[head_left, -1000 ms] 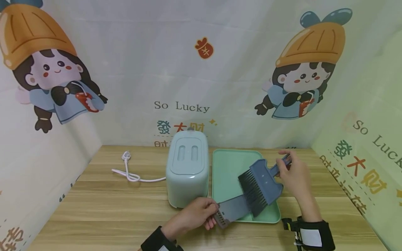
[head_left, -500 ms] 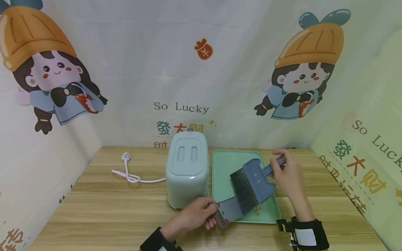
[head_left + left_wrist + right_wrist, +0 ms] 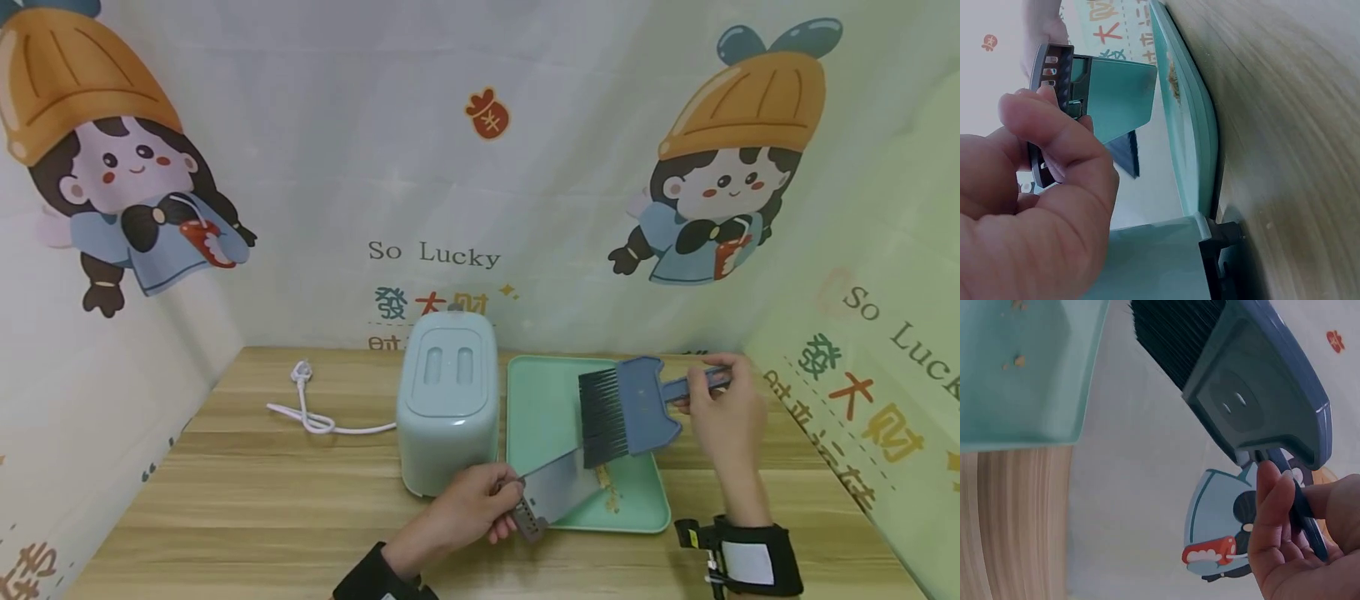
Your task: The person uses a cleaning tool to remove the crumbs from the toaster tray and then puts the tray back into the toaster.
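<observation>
My left hand (image 3: 480, 504) pinches the dark slotted end of a toaster's crumb tray (image 3: 561, 486), whose flat metal plate tilts over the green serving tray (image 3: 542, 392). My right hand (image 3: 727, 421) grips the handle of a blue hand brush (image 3: 651, 408). Its black bristles overlap the plate's far end in the head view. Below that end, tan crumbs (image 3: 612, 497) lie on the green tray. In the left wrist view, the crumb tray's plate (image 3: 1121, 94) appears raised from the serving tray. The right wrist view shows the fingers and thumb round the brush handle (image 3: 1300, 512).
A pale blue toaster (image 3: 448, 417) stands left of the serving tray, close to my left hand. Its white cord (image 3: 352, 432) and plug (image 3: 301, 372) lie to the left on the wooden table (image 3: 247, 500). A printed cloth (image 3: 562, 192) hangs behind.
The brush first moves left across the plate, then swings back to the right and away from me. More crumbs now show on the green tray. My left hand stays nearly still.
</observation>
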`<state>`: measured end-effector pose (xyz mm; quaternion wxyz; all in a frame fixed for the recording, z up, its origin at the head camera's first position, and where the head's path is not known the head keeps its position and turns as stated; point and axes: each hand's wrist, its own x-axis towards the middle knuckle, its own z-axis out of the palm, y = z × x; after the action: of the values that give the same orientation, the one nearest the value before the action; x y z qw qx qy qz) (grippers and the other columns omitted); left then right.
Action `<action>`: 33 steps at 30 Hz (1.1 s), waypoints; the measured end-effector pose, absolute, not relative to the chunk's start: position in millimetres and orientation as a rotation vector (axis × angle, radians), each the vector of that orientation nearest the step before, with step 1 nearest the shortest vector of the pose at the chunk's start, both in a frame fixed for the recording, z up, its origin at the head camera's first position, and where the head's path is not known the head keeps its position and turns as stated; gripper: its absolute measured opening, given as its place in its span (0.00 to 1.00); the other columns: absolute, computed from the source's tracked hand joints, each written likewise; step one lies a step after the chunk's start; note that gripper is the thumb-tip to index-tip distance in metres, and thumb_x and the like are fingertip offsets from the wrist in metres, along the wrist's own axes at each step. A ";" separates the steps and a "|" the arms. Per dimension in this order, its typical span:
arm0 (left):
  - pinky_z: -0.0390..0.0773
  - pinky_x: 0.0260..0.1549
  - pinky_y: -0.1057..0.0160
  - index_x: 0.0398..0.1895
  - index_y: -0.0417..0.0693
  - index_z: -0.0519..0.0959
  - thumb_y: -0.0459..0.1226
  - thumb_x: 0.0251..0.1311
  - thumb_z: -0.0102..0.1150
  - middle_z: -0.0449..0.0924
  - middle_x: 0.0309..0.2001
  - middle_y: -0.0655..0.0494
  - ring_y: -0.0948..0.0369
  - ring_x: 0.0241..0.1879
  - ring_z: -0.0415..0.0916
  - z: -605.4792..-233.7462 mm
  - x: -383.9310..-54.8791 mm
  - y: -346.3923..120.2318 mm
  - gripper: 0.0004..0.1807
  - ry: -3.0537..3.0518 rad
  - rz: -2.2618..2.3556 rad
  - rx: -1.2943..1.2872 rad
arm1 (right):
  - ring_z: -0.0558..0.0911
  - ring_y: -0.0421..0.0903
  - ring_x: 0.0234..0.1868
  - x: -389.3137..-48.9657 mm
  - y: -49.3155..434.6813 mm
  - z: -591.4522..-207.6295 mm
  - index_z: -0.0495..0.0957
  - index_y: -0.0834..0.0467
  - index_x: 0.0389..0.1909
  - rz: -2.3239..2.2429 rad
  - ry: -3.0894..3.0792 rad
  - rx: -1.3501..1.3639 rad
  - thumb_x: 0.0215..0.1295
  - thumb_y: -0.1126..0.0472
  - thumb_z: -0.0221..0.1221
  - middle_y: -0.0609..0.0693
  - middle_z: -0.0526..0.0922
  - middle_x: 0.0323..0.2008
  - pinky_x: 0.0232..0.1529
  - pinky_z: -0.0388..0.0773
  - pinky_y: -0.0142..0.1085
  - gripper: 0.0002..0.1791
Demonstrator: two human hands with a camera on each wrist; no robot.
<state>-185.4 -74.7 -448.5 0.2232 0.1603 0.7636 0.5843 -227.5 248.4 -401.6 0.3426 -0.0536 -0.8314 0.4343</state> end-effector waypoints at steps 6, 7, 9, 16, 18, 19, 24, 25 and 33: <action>0.76 0.19 0.71 0.41 0.41 0.80 0.37 0.79 0.53 0.80 0.25 0.56 0.64 0.21 0.75 -447.5 -183.3 -75.9 0.10 2.116 1.631 0.454 | 0.74 0.16 0.17 -231.0 237.1 -405.9 0.76 0.68 0.55 1.068 -2.169 -0.096 0.78 0.64 0.58 0.65 0.85 0.34 0.14 0.71 0.23 0.13; 0.76 0.19 0.71 0.41 0.40 0.80 0.37 0.79 0.53 0.80 0.25 0.56 0.64 0.21 0.75 -447.6 -183.3 -75.9 0.10 2.118 1.635 0.452 | 0.74 0.17 0.17 -231.0 236.7 -406.3 0.77 0.67 0.55 1.065 -2.180 -0.096 0.78 0.64 0.58 0.64 0.85 0.34 0.14 0.71 0.23 0.12; 0.76 0.19 0.70 0.41 0.40 0.80 0.37 0.78 0.53 0.80 0.25 0.56 0.64 0.21 0.74 -447.7 -183.3 -76.0 0.10 2.121 1.641 0.446 | 0.74 0.17 0.17 -231.2 238.8 -407.1 0.77 0.68 0.55 1.068 -2.194 -0.098 0.78 0.66 0.57 0.65 0.85 0.34 0.14 0.71 0.23 0.12; 0.78 0.18 0.69 0.42 0.41 0.81 0.36 0.78 0.53 0.80 0.25 0.56 0.64 0.20 0.74 -445.4 -183.9 -75.4 0.09 2.159 1.635 0.447 | 0.74 0.19 0.16 -228.6 252.3 -403.3 0.75 0.70 0.55 1.107 -2.161 -0.120 0.78 0.66 0.56 0.69 0.84 0.34 0.14 0.72 0.21 0.12; 0.78 0.18 0.69 0.42 0.41 0.81 0.36 0.78 0.53 0.80 0.24 0.56 0.64 0.20 0.74 -444.9 -183.7 -75.4 0.09 2.164 1.638 0.450 | 0.74 0.18 0.16 -229.1 252.2 -402.4 0.75 0.70 0.54 1.097 -2.110 -0.117 0.78 0.66 0.57 0.69 0.84 0.34 0.15 0.72 0.19 0.12; 0.78 0.18 0.69 0.41 0.41 0.81 0.36 0.78 0.53 0.80 0.24 0.56 0.65 0.20 0.74 -444.5 -183.6 -75.5 0.09 2.164 1.641 0.453 | 0.74 0.17 0.16 -229.8 251.2 -402.2 0.75 0.71 0.54 1.089 -2.083 -0.109 0.78 0.66 0.57 0.68 0.84 0.33 0.16 0.72 0.18 0.12; 0.77 0.18 0.70 0.41 0.41 0.81 0.36 0.78 0.53 0.80 0.24 0.57 0.65 0.20 0.74 -443.9 -182.7 -76.5 0.09 2.157 1.651 0.455 | 0.73 0.15 0.19 -233.5 240.2 -404.8 0.76 0.72 0.51 1.029 -2.023 -0.034 0.77 0.68 0.58 0.66 0.84 0.31 0.19 0.72 0.16 0.10; 0.77 0.18 0.70 0.41 0.41 0.81 0.36 0.78 0.53 0.80 0.24 0.57 0.65 0.20 0.74 -443.9 -182.7 -76.7 0.09 2.154 1.653 0.456 | 0.72 0.14 0.19 -233.9 238.3 -405.7 0.76 0.71 0.51 1.004 -2.031 -0.024 0.77 0.68 0.59 0.65 0.84 0.30 0.19 0.71 0.16 0.10; 0.77 0.19 0.69 0.42 0.41 0.81 0.37 0.78 0.53 0.80 0.25 0.56 0.64 0.20 0.74 -444.1 -184.3 -76.9 0.10 2.152 1.645 0.436 | 0.71 0.14 0.18 -229.9 243.2 -405.0 0.76 0.70 0.51 0.973 -2.107 -0.004 0.77 0.68 0.59 0.65 0.84 0.30 0.15 0.69 0.19 0.09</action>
<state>-184.3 -76.9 -444.1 0.1975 0.1556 0.7689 0.5878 -229.9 243.2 -405.0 0.3990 -0.0016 -0.8325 0.3843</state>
